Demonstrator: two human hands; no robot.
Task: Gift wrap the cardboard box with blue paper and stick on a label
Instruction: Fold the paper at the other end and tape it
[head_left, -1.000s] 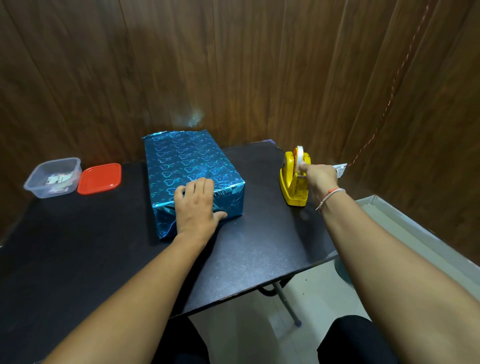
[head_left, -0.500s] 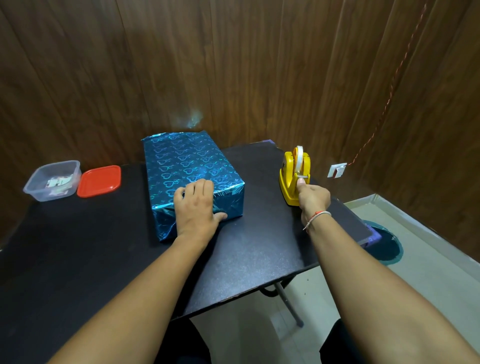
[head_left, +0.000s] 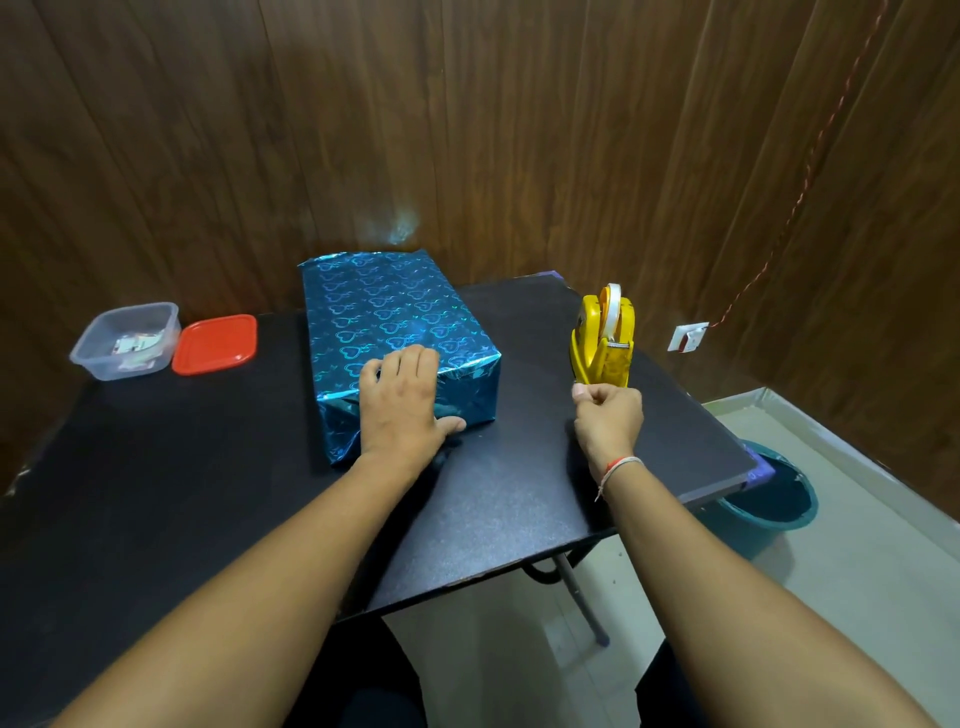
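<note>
I saw the blue-wrapped box (head_left: 400, 322) lying mid-counter, reaching to the counter's (head_left: 493, 493) far edge. My left hand (head_left: 402, 402) lay flat over its near end, fingers straight. My right hand (head_left: 608, 415) pinched something small, too fine to identify, just before the yellow tape dispenser (head_left: 602, 338) near the right edge. A clear tub (head_left: 127, 340) and red lid (head_left: 215, 343) sat far left.
</note>
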